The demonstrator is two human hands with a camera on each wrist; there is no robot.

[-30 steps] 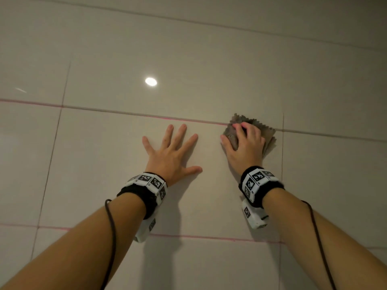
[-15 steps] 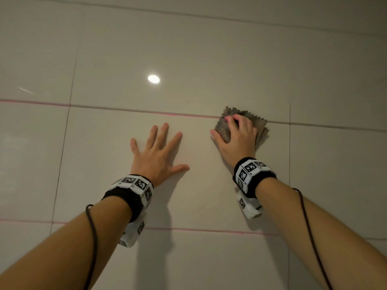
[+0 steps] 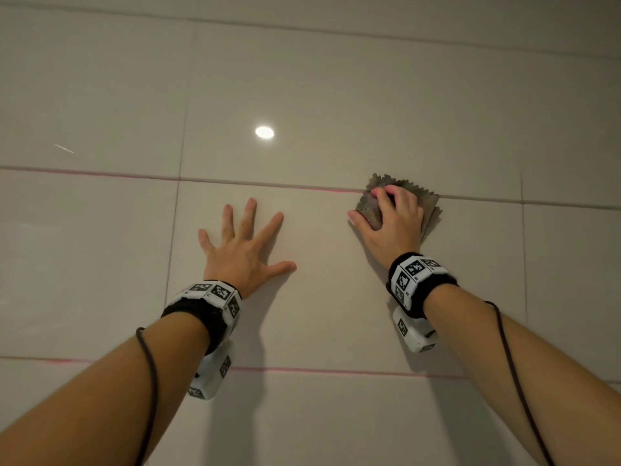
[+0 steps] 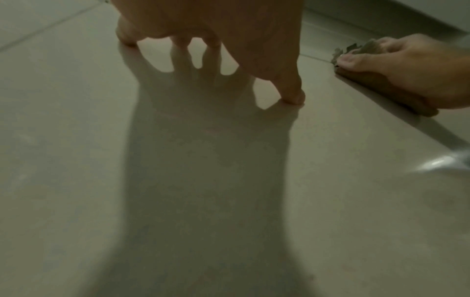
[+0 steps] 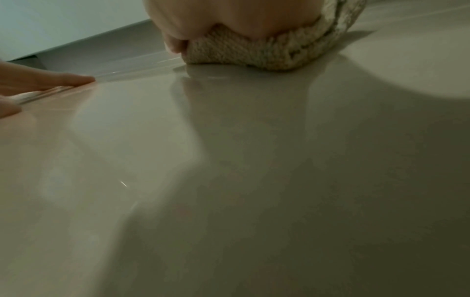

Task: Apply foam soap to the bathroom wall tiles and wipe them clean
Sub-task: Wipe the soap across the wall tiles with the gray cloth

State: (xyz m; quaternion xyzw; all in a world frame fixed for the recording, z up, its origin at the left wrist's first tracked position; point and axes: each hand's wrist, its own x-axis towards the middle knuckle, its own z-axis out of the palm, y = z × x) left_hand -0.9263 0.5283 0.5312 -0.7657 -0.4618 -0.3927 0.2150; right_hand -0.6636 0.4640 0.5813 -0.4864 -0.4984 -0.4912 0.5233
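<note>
Glossy beige wall tiles [image 3: 329, 95] with pinkish grout lines fill the head view. My right hand [image 3: 391, 220] presses a folded grey-brown cloth [image 3: 431, 213] against the wall, right on a horizontal grout line, with fingers curled over the wad. The right wrist view shows the woven cloth [image 5: 254, 54] bunched under the palm. My left hand [image 3: 242, 250] lies flat on the tile to the cloth's left, fingers spread, holding nothing. In the left wrist view its fingertips [image 4: 292, 96] touch the tile, and the cloth [image 4: 368, 78] sits off to the right. No foam is visible.
A ceiling lamp's round reflection [image 3: 264, 132] shines on the tile above my left hand. Vertical grout lines [image 3: 174, 230] run left of the left hand and right of the cloth. A ledge where wall meets ceiling [image 5: 89, 46] shows beyond the cloth.
The right hand with the cloth has slid a little leftward and back rightward along the grout line. The left hand stays flat on the tile, shifted slightly left.
</note>
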